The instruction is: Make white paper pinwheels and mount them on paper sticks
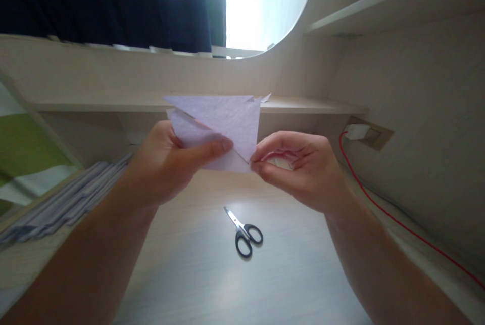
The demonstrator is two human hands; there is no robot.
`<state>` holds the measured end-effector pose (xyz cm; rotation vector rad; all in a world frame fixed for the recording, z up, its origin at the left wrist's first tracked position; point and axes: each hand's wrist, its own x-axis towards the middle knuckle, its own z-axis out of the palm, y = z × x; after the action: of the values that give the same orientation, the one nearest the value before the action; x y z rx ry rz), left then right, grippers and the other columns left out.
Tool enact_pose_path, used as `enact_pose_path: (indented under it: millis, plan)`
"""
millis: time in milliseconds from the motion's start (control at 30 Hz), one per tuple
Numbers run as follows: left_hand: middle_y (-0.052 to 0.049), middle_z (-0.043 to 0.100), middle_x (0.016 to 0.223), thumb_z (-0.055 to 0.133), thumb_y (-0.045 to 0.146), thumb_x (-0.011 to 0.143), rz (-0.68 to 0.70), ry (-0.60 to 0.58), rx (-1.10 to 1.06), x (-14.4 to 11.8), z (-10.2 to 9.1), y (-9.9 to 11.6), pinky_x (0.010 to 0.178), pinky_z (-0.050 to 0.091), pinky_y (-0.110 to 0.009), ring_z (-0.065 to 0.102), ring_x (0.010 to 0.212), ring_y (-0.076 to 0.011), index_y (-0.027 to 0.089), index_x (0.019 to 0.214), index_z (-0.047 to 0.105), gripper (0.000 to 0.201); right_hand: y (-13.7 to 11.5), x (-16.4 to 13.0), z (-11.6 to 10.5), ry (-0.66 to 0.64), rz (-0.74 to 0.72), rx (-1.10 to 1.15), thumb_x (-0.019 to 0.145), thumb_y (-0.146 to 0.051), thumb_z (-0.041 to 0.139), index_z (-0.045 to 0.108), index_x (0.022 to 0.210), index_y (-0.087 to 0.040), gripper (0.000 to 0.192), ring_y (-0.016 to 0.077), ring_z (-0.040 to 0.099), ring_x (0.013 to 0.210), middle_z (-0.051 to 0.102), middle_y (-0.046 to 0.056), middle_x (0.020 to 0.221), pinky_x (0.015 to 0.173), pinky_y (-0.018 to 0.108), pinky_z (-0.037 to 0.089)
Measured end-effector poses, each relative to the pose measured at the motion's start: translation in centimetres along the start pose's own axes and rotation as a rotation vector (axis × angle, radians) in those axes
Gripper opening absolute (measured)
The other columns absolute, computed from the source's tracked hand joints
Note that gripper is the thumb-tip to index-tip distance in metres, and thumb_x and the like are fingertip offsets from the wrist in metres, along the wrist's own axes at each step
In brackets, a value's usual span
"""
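Note:
A folded sheet of pale lilac paper (231, 118) is held up above the desk, with a diagonal edge running across its face down to the lower right corner. My left hand (170, 158) grips its left side, thumb pressed flat on the front and the other fingers hidden behind. At the lower right corner, my right hand (299, 166) pinches the paper between thumb and forefinger. Small pointed flaps stick up at the paper's top right. Below the hands, scissors (244, 234) with black handles lie on the desk, blades closed and pointing away.
Pale wood desk (197, 274) spreads beneath my arms. Stacked folded papers (76, 198) lie at the left. A shelf (102, 101) crosses the back. On the right wall, a white plug (356, 131) sits in a socket, its red cable (397, 224) running down along the side.

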<state>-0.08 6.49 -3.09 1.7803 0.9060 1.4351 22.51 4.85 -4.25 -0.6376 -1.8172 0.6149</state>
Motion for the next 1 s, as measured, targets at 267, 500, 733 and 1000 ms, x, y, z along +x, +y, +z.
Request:
enact_pose_path:
  millis: [267, 500, 733, 1000]
  plan:
    - [-0.003, 0.081, 0.092, 0.088, 0.028, 0.078, -0.012, -0.007, -0.017, 0.1, -0.07, -0.07, 0.076, 0.059, -0.028, 0.074, 0.083, -0.0217, 0.024, 0.083, 0.083, 0.008, -0.02, -0.05, -0.01, 0.004, 0.02, -0.027, 0.081, -0.008, 0.077, 0.08, 0.088, -0.02, 0.014, 0.0173, 0.076, 0.079, 0.081, 0.001, 0.085, 0.079, 0.033, 0.064]
    - [-0.003, 0.08, 0.087, 0.087, 0.031, 0.078, -0.013, -0.009, 0.0, 0.08, 0.08, 0.0, 0.074, 0.058, -0.028, 0.072, 0.082, -0.0221, 0.023, 0.079, 0.081, 0.009, 0.18, -0.1, 0.19, 0.04, 0.021, -0.022, 0.082, -0.011, 0.078, 0.08, 0.087, -0.02, 0.01, 0.0172, 0.076, 0.079, 0.081, 0.002, 0.086, 0.076, 0.032, 0.062]
    - [-0.002, 0.08, 0.084, 0.089, 0.028, 0.077, 0.002, 0.009, -0.015, 0.1, 0.12, 0.11, 0.067, 0.055, -0.025, 0.071, 0.074, -0.0182, 0.023, 0.079, 0.082, 0.009, 0.19, -0.07, 0.31, 0.058, 0.019, 0.0, 0.082, -0.01, 0.078, 0.078, 0.086, -0.019, 0.01, 0.0173, 0.076, 0.078, 0.081, 0.002, 0.086, 0.076, 0.032, 0.063]
    - [-0.001, 0.08, 0.083, 0.09, 0.028, 0.076, -0.023, 0.015, -0.053, -0.13, 0.34, 0.41, 0.065, 0.054, -0.023, 0.069, 0.072, -0.0166, 0.023, 0.08, 0.082, 0.01, -0.18, -0.07, 0.26, 0.075, 0.019, 0.022, 0.082, -0.007, 0.077, 0.074, 0.085, -0.021, 0.014, 0.0159, 0.073, 0.079, 0.077, 0.0, 0.083, 0.076, 0.03, 0.061]
